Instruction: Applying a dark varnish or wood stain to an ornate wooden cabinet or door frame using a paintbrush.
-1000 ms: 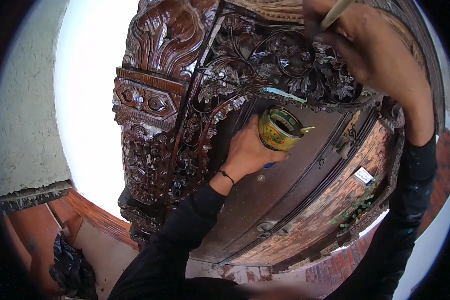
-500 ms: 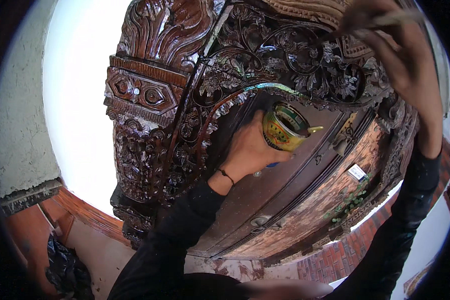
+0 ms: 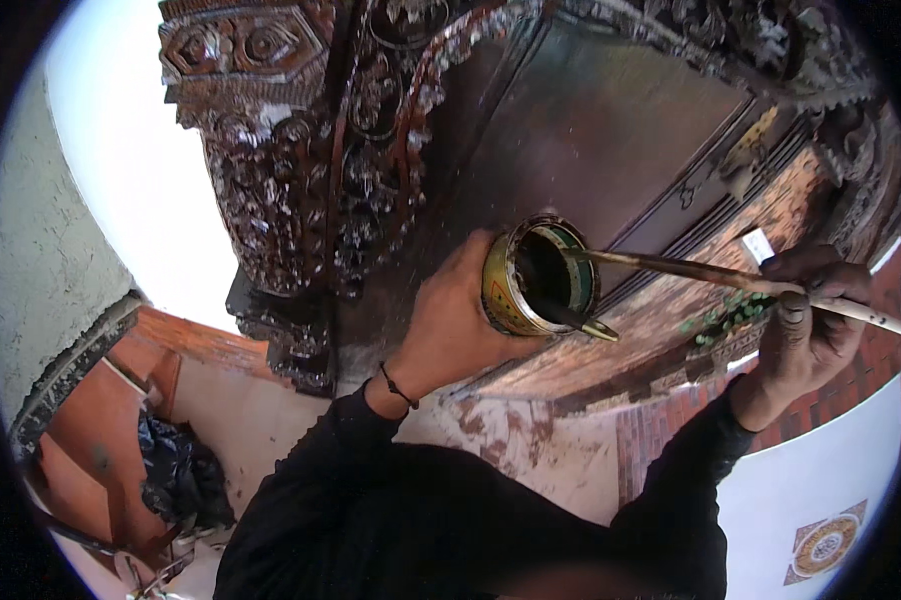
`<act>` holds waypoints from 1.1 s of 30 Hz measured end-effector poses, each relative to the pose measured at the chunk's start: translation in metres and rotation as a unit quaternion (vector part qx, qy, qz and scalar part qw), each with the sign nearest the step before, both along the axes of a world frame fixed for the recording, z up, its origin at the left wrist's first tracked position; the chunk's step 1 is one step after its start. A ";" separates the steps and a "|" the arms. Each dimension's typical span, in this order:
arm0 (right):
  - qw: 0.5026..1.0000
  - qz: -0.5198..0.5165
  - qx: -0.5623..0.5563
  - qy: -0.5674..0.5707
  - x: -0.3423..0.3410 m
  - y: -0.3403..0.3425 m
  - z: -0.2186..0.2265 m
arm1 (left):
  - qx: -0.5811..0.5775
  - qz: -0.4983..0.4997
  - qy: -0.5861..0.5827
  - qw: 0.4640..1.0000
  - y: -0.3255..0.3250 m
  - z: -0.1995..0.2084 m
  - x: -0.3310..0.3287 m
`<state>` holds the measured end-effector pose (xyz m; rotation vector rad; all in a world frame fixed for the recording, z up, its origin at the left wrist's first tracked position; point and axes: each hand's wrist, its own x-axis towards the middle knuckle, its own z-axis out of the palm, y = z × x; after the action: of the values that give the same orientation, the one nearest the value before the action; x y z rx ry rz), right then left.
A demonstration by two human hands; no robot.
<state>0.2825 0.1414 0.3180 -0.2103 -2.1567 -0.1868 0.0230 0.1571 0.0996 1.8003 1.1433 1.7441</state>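
Note:
My left hand (image 3: 453, 315) is wrapped round a yellow-and-green tin can (image 3: 508, 292), tilted so its open top shows a dark liquid inside. Between the fingers and thumb of my right hand (image 3: 809, 318) is a long, thin brush (image 3: 686, 268) with a stained wooden handle. Its far end reaches over the can's rim and into the mouth; the bristles are hidden. A short dark piece with a yellowish tip (image 3: 599, 328) sticks out over the can's lower right rim; I cannot tell what it is. Beyond the can stands a dark wooden door (image 3: 611, 140) within glossy carved woodwork (image 3: 271, 190).
Carved trim (image 3: 741, 50) arches across the top right. A brick-like surface with a small green plant (image 3: 726, 318) lies behind my right hand. Low at left are a black plastic bag (image 3: 181, 470) and an orange-brown panel (image 3: 91, 460). A patterned tile (image 3: 828, 543) is at lower right.
My right hand has come down from the carving at upper right, bringing the brush to the can. The view has shifted downward; my left hand still holds the can.

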 end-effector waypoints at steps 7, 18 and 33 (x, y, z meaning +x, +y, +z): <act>0.990 0.019 -0.128 -0.058 -0.026 0.022 -0.073 | -0.043 0.023 0.052 0.997 -0.019 -0.027 0.006; 0.994 -0.008 -0.109 0.006 -0.010 0.027 -0.074 | -0.087 0.014 0.039 0.995 -0.014 -0.009 0.006; 0.986 0.020 0.069 0.148 0.033 0.046 -0.003 | 0.032 0.039 0.032 0.998 0.073 0.108 0.006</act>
<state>0.3155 0.1874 0.3148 -0.1068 -1.8432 -0.2646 0.0288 0.2300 0.2072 1.8860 1.2116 1.7968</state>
